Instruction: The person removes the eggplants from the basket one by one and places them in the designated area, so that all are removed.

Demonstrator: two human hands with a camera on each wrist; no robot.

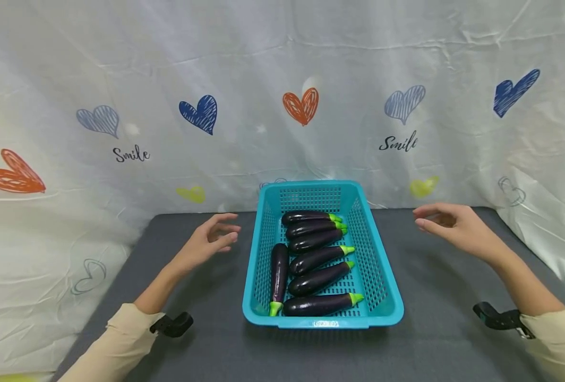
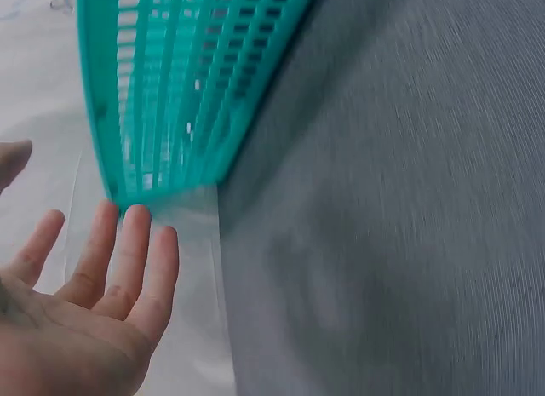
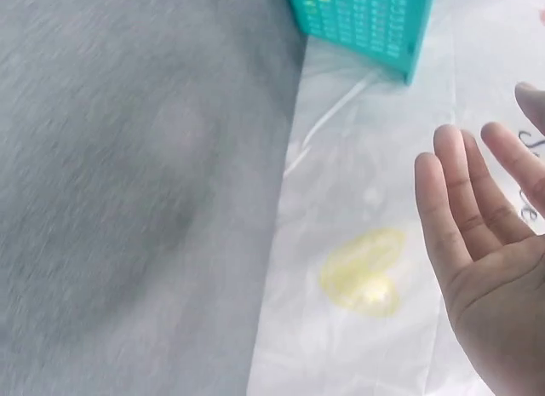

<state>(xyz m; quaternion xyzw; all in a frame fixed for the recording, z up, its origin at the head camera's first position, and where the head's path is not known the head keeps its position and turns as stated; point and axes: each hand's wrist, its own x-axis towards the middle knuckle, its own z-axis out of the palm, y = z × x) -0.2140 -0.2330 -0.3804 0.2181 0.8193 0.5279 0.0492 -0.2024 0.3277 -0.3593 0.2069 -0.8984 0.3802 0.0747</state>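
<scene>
A turquoise plastic basket [image 1: 391, 289] with perforated walls stands in the middle of the table. Several dark purple eggplants with green stems lie inside; most lie crosswise, such as the front eggplant [image 1: 317, 305], while one eggplant [image 1: 279, 273] lies lengthwise along the left wall. My left hand [image 1: 211, 241] hovers left of the basket, apart from it, fingers loosely bent and holding nothing. To the right, farther from the basket, my right hand [image 1: 459, 228] is raised above the table with relaxed fingers, also holding nothing. Both wrist views show spread fingers and bare palms.
The dark grey table [image 1: 206, 339] reaches back to a white hanging sheet [image 1: 254, 143] printed with hearts and the word Smile. That sheet also runs along the left and right sides. Black straps sit at both wrists, like the left strap [image 1: 174, 324].
</scene>
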